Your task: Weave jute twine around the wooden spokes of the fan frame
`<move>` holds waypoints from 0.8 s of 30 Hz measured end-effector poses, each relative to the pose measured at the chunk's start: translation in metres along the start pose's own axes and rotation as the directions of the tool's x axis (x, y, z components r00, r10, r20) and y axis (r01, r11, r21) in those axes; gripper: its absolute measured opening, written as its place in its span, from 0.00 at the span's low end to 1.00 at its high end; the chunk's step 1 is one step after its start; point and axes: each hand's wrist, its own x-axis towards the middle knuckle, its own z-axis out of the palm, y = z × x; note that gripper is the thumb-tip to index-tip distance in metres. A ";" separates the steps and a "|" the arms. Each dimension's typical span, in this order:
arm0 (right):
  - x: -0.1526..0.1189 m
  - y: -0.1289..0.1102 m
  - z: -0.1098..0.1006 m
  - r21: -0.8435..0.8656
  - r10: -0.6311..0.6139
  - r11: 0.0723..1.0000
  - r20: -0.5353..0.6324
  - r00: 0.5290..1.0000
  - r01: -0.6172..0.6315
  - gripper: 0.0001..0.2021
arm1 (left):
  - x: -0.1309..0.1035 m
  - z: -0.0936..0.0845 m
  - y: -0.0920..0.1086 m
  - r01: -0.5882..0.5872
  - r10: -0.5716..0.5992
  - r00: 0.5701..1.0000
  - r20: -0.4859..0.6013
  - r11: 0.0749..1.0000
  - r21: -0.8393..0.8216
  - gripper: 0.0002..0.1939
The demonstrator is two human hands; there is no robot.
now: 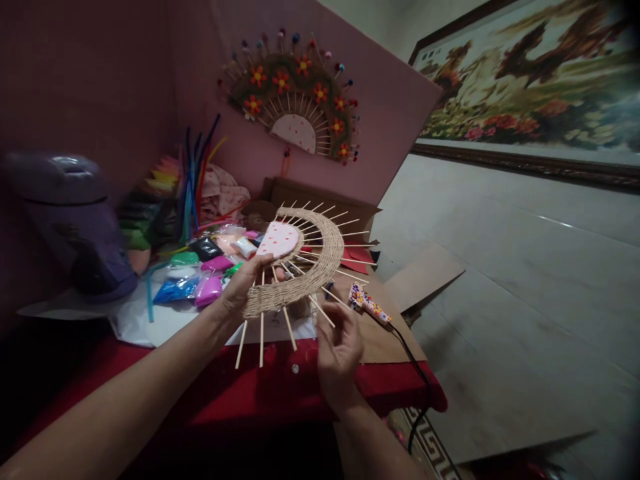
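Note:
A half-round woven twine fan (334, 247) with thin wooden sticks radiating past its rim is held up over the table. My left hand (245, 283) grips its left end, beside the half-round pink dotted cloth (278, 240) at its centre. Below the lower right rim, my right hand (340, 347) has its fingers curled together around the end of one wooden stick (320, 311). A floral-patterned glue gun (369, 303) with a black cord lies just right of that hand. On the red cloth (245, 380) under the fan is a small clear round bead (295, 368).
Behind my left hand are bagged coloured clay packets (209, 291) and upright pipe cleaners (191, 180). A purple lidded bin (83, 227) stands at left. A finished flowered fan (300, 100) hangs on the pink board. Cardboard (395, 333) covers the table's right side.

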 end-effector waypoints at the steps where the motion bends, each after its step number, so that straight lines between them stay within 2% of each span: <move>1: -0.004 0.001 -0.006 -0.080 -0.101 0.992 -0.085 0.991 0.094 0.10 | 0.001 0.000 0.000 -0.014 0.013 1.000 -0.011 1.000 -0.017 0.11; 2: -0.007 0.000 -0.011 -0.162 -0.227 0.965 -0.117 0.967 0.207 0.10 | 0.002 0.000 -0.001 -0.027 0.026 0.999 -0.021 0.999 -0.032 0.11; 4: -0.009 -0.005 -0.019 -0.325 -0.426 0.864 -0.065 0.902 0.384 0.11 | 0.004 0.001 -0.002 -0.035 0.033 0.999 -0.041 0.998 -0.054 0.11; 7: -0.004 -0.017 -0.020 -0.518 -0.552 0.683 0.096 0.828 0.515 0.15 | 0.006 0.004 -0.003 -0.052 0.043 0.996 -0.076 0.991 -0.123 0.11; 9: 0.001 -0.022 -0.015 -0.596 -0.564 0.600 0.157 0.811 0.533 0.17 | 0.006 0.005 -0.004 -0.064 0.049 0.995 -0.085 0.980 -0.186 0.10; 11: 0.005 -0.023 -0.009 -0.638 -0.550 0.560 0.191 0.813 0.529 0.19 | 0.006 0.004 -0.005 -0.060 0.044 0.996 -0.080 0.974 -0.219 0.11; 15: 0.008 -0.019 0.003 -0.645 -0.483 0.568 0.242 0.842 0.511 0.23 | 0.005 0.001 -0.008 -0.043 0.036 0.998 -0.044 0.984 -0.174 0.12; 19: 0.011 -0.018 0.007 -0.655 -0.448 0.573 0.253 0.858 0.493 0.22 | 0.006 -0.001 -0.010 -0.036 0.032 0.999 -0.032 0.989 -0.145 0.12; 22: 0.014 -0.021 0.007 -0.687 -0.452 0.531 0.264 0.852 0.495 0.20 | 0.010 -0.004 -0.011 -0.028 0.023 0.999 -0.035 0.987 -0.157 0.12; 24: 0.017 -0.024 0.006 -0.705 -0.489 0.490 0.266 0.831 0.513 0.18 | 0.013 -0.006 -0.011 -0.030 0.022 0.999 -0.042 0.983 -0.182 0.13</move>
